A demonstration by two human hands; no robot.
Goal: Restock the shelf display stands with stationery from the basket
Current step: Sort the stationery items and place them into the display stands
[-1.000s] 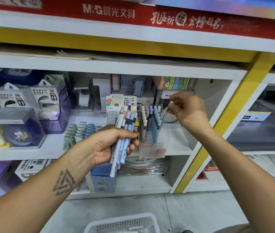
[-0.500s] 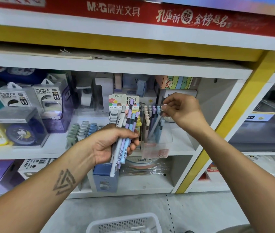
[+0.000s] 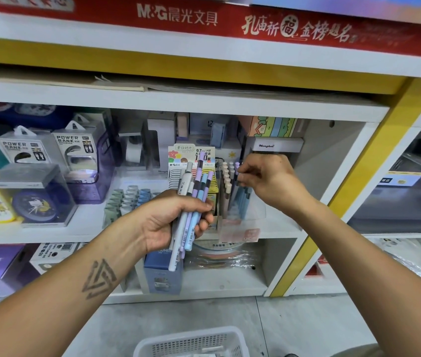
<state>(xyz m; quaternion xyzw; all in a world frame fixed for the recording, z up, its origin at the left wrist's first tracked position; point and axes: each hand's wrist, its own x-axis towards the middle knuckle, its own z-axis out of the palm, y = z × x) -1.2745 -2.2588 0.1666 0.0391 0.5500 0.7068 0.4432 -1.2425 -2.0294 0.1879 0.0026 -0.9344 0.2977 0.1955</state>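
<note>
Gripping a pen bundle (image 3: 191,202), the left hand (image 3: 168,225) hangs before the shelf edge (image 3: 75,237); right hand (image 3: 268,181) pinches over the stand (image 3: 240,215).

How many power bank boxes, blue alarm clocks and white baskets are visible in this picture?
power bank boxes: 2
blue alarm clock: 1
white basket: 1
Total: 4

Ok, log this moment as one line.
left hand: holds pen bundle | right hand: pinches pen top at clear display stand | basket: on floor below
</note>
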